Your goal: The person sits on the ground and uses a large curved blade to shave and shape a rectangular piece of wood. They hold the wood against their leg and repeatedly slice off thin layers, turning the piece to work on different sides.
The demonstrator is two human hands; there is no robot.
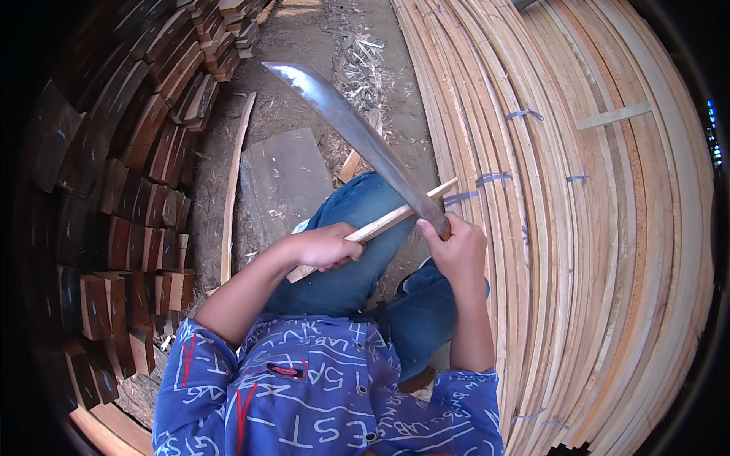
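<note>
My left hand point(331, 247) is closed around a short, pale strip of wood point(388, 220), which slants up to the right across my bent knee. One end of the strip sticks out below that hand, and the other narrows to a tip. In my right hand point(460, 243) is the brown handle of a machete point(361, 133). Its long, curved blade reaches up and to the left, with the broad shiny end farthest from me. Near the handle, blade and strip cross; whether the edge bites into the wood I cannot tell.
Long sawn boards point(547, 228), bundled with purple ties point(525, 115), fill the right side. Dark timber ends point(144, 175) rise in a stack at left. On the dirt lie a flat grey board point(281, 178), a long thin slat point(237, 182) and wood shavings point(365, 61).
</note>
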